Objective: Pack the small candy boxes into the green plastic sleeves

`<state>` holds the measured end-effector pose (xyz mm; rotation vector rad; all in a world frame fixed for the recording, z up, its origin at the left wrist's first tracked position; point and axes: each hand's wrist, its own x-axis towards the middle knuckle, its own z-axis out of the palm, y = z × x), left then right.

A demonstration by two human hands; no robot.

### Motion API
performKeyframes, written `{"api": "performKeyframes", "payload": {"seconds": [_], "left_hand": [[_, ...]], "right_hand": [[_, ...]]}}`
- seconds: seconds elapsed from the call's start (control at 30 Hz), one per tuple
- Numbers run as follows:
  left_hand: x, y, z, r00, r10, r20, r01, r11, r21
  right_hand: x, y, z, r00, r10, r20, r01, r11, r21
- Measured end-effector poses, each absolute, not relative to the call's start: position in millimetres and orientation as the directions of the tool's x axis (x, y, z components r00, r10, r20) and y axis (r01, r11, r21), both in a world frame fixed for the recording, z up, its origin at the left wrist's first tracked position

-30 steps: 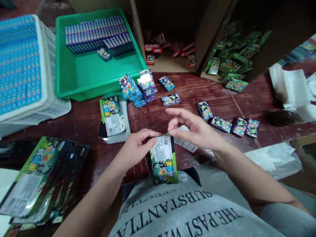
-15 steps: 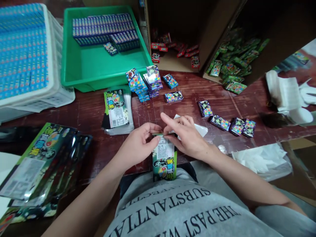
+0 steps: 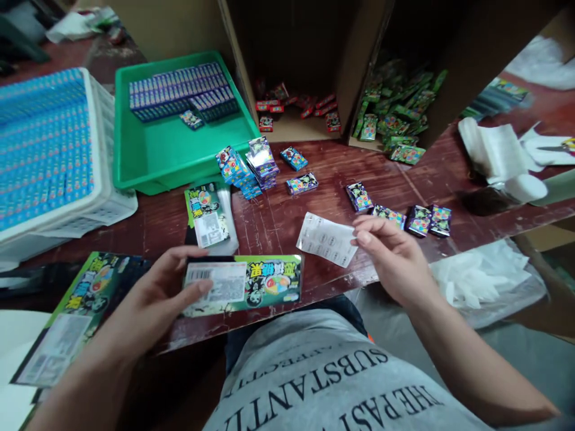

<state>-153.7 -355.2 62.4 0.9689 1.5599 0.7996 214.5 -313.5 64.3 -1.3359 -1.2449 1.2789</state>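
Note:
My left hand grips one end of a flat green and black printed pouch, thumb on its white barcode label. The pouch lies sideways above the table's front edge. On the right, the thumb and fingers of my right hand pinch the corner of a whitish sticker sheet with rows of small round printed marks. Just behind my left hand is a stack of similar pouches. Small purple candy boxes lie beyond my right hand.
A green tray of purple boxes stands beside a white basket packed with blue boxes. Cartons at the back hold red boxes and green boxes. More pouches lie at left; a plastic bag of white pieces sits at right.
My hands have moved apart from over the pouch. The pouch has turned sideways and shifted left in my left hand. My right hand has let go of it and taken the sticker sheet.

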Motion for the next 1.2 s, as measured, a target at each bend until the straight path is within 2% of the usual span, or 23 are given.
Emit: {"api": "performKeyframes", "payload": {"seconds": [0.07,0.13,0.23,0.37,0.47,0.53,0.63,0.7,0.87,1.03,1.1,1.2], "left_hand": [[-144.1,-378.8,54.0,-0.234,0.855,-0.464,0.055,0.488,0.871],[-128.7,-398.4,45.2,-0.287,0.816,-0.502,-0.053,0.509,0.859],[-107.2,-420.3,37.2,-0.340,0.802,-0.491,-0.122,0.481,0.868],[-91.8,-440.4,31.4,-0.391,0.786,-0.478,-0.117,0.473,0.873],[-85.0,-437.0,26.9,-0.206,0.876,-0.436,0.002,0.446,0.895],[-79.7,-419.7,26.7,-0.087,0.933,-0.350,0.041,0.355,0.934],[-72.2,-380.0,32.8,-0.087,0.981,-0.173,-0.050,0.169,0.984],[-70.8,-357.1,40.0,-0.007,0.989,-0.145,-0.061,0.145,0.988],[-83.7,-339.3,55.7,0.182,0.954,-0.238,-0.026,0.246,0.969],[-98.0,-333.9,63.0,0.258,0.862,-0.436,-0.061,0.465,0.883],[-100.0,-332.3,65.8,0.249,0.860,-0.445,-0.023,0.464,0.885],[-102.0,-336.1,69.7,0.269,0.885,-0.379,0.050,0.381,0.923]], "right_hand": [[206.0,-319.9,57.4,-0.088,0.965,-0.249,-0.026,-0.252,-0.967],[190.9,-322.4,51.3,-0.161,0.919,-0.360,-0.078,-0.376,-0.924],[170.4,-322.8,45.9,-0.235,0.874,-0.426,-0.074,-0.453,-0.888],[160.6,-322.6,43.4,-0.229,0.936,-0.267,-0.007,-0.276,-0.961],[161.7,-316.7,41.9,-0.301,0.942,-0.147,0.016,-0.149,-0.989],[162.8,-309.9,41.3,-0.410,0.907,-0.097,0.002,-0.105,-0.994],[162.7,-301.5,42.4,-0.573,0.819,-0.028,-0.028,-0.054,-0.998],[162.0,-299.7,44.7,-0.622,0.783,0.007,-0.043,-0.025,-0.999],[160.9,-303.2,51.2,-0.707,0.707,0.019,-0.020,0.007,-1.000],[156.1,-304.7,54.2,-0.736,0.676,0.027,0.028,0.071,-0.997],[155.0,-305.5,54.0,-0.740,0.672,0.022,0.042,0.079,-0.996],[157.2,-303.7,57.3,-0.727,0.687,0.006,0.080,0.093,-0.992]]}}
